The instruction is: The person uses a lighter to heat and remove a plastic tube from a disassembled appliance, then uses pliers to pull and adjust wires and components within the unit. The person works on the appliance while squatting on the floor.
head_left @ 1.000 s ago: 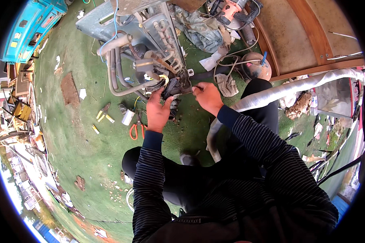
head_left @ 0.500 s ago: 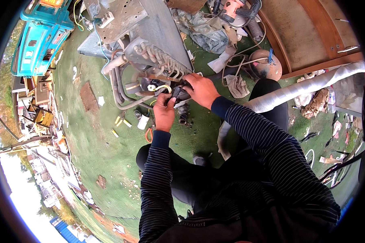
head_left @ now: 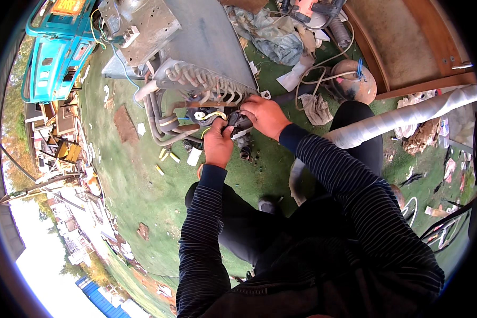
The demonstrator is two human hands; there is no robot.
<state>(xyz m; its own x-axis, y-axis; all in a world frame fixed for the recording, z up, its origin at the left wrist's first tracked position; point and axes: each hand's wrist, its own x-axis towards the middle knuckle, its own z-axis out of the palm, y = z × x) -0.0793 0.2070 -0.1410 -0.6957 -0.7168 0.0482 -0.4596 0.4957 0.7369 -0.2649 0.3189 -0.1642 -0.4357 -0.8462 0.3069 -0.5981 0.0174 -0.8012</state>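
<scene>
My left hand (head_left: 218, 143) is closed in a pinch, thumb up, on a dark wrapped bundle (head_left: 239, 121). A short yellow-and-white wire (head_left: 213, 115) runs beside that hand. The fingers of my right hand (head_left: 266, 115) close on the same bundle from the right; its exact kind is too small and dark to make out. Just beyond both hands is a metal coil unit with a row of bent tubes (head_left: 209, 79). Bent copper and grey pipes (head_left: 161, 119) curve down at its left side. A thick dark pipe (head_left: 289, 97) runs off to the right behind my right hand.
Small yellow pieces (head_left: 161, 155) and a white piece (head_left: 194, 156) lie on the green ground. A long white-wrapped pipe (head_left: 403, 116) crosses at right above my knee. Farther back are a grey cloth (head_left: 275, 42), a round rusty tank (head_left: 353, 79) and a wooden panel (head_left: 429, 47).
My view has shifted a little, so the surroundings sit slightly farther right. Both hands stay closed on the dark bundle, with only small finger movement.
</scene>
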